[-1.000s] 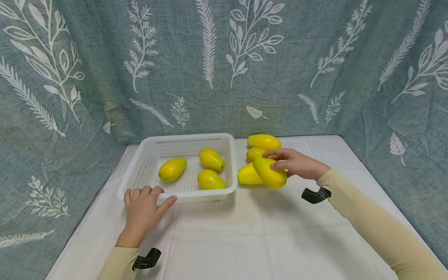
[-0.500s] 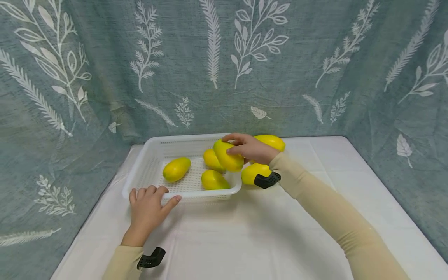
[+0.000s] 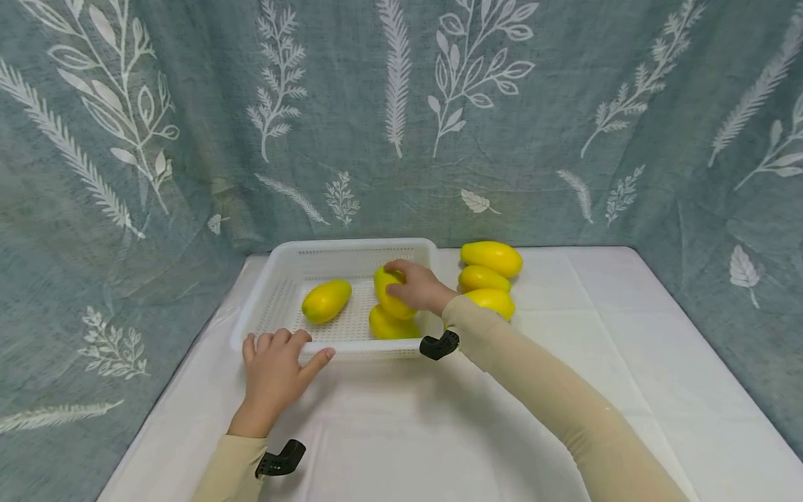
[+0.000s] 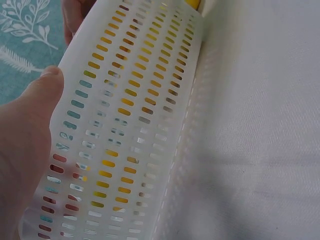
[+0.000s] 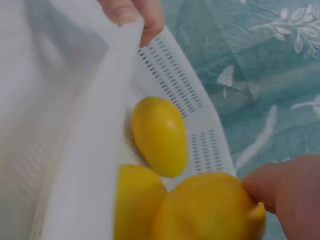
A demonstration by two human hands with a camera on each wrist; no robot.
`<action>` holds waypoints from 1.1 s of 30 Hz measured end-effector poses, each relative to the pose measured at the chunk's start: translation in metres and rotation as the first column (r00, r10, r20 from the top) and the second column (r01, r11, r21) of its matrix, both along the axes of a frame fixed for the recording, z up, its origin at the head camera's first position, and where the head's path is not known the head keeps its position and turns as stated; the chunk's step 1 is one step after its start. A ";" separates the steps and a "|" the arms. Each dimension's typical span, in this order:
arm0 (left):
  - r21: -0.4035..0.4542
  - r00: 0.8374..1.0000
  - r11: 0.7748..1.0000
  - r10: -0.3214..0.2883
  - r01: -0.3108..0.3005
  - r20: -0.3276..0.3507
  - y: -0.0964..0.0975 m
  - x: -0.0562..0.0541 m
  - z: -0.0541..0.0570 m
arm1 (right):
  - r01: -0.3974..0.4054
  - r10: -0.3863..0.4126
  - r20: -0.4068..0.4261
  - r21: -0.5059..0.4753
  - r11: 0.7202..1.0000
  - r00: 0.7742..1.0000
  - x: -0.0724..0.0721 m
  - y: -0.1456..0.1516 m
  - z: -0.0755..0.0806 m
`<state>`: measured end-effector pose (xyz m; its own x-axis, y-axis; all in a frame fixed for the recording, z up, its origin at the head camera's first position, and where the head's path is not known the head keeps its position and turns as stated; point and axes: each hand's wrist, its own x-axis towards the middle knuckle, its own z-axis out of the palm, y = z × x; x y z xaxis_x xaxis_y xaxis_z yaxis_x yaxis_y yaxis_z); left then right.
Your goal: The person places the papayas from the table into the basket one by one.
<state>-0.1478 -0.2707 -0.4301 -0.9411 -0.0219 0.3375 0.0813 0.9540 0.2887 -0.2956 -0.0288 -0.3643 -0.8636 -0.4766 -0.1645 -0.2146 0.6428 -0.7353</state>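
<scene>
Yellow fruits [image 3: 483, 279], three beside one basket [image 3: 366, 346]

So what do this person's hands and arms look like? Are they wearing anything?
The left hand and right hand are ungloved. The left sleeve and right sleeve are plain pale beige and reach the wrists. By each wrist sits a small, bent black device: the left device and right device.

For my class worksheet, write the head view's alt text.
A person's right hand holds a yellow fruit in or over a white basket where two more show; the left hand grips the near rim. Three fruits lie right of the basket.
</scene>
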 end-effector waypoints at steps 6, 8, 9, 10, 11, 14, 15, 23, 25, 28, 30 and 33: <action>-0.002 1.000 1.000 -0.004 0.004 0.001 0.005 -0.004 0.000 | 0.067 -0.065 -0.048 0.037 0.997 0.997 0.000 -0.003 -0.009; -0.005 1.000 1.000 -0.003 0.004 0.007 0.007 -0.005 -0.002 | 0.059 -0.056 -0.043 0.067 0.996 0.998 0.001 -0.003 -0.014; -0.006 1.000 1.000 -0.004 0.004 0.008 0.008 -0.005 -0.002 | 0.054 -0.050 -0.039 0.082 0.995 0.998 0.002 -0.003 -0.016; -0.004 1.000 1.000 -0.006 0.006 0.008 0.009 -0.005 -0.003 | 0.051 -0.048 -0.034 0.090 0.995 0.998 0.003 -0.003 -0.018; -0.002 1.000 1.000 -0.008 0.008 0.009 0.010 -0.005 -0.003 | 0.052 -0.050 -0.025 0.090 0.995 0.998 0.004 -0.003 -0.019; 0.002 1.000 1.000 -0.016 0.016 0.000 0.011 -0.005 -0.004 | 0.063 -0.063 -0.007 0.082 0.995 0.998 0.007 -0.001 -0.021; 0.004 1.000 1.000 -0.019 0.019 -0.002 0.012 -0.005 -0.004 | 0.066 -0.066 -0.004 0.081 0.994 0.998 0.008 -0.001 -0.021; 0.006 1.000 1.000 -0.017 0.017 0.008 0.012 -0.005 -0.002 | 0.033 -0.033 -0.009 0.082 0.996 0.999 0.009 0.005 -0.016; 0.001 1.000 1.000 -0.013 0.013 0.013 0.011 -0.004 -0.002 | 0.021 -0.019 -0.025 0.063 0.998 1.000 0.009 0.009 -0.011; -0.005 1.000 1.000 -0.005 0.006 0.022 0.008 -0.003 0.000 | 0.011 -0.010 -0.038 0.015 1.000 0.999 0.009 0.020 0.003; -0.011 1.000 1.000 0.001 0.000 0.028 0.006 -0.001 0.001 | 0.013 -0.013 -0.040 -0.013 1.000 0.999 0.008 0.031 0.016; -0.011 0.999 1.000 0.009 -0.009 0.034 0.002 0.001 0.003 | 0.039 -0.040 -0.047 -0.030 0.999 0.998 0.005 0.054 0.039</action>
<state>-0.1472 -0.2684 -0.4274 -0.9519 -0.0269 0.3051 0.0631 0.9576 0.2812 -0.2903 0.0249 -0.3258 -0.8884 -0.4459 -0.1094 -0.2248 0.6303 -0.7431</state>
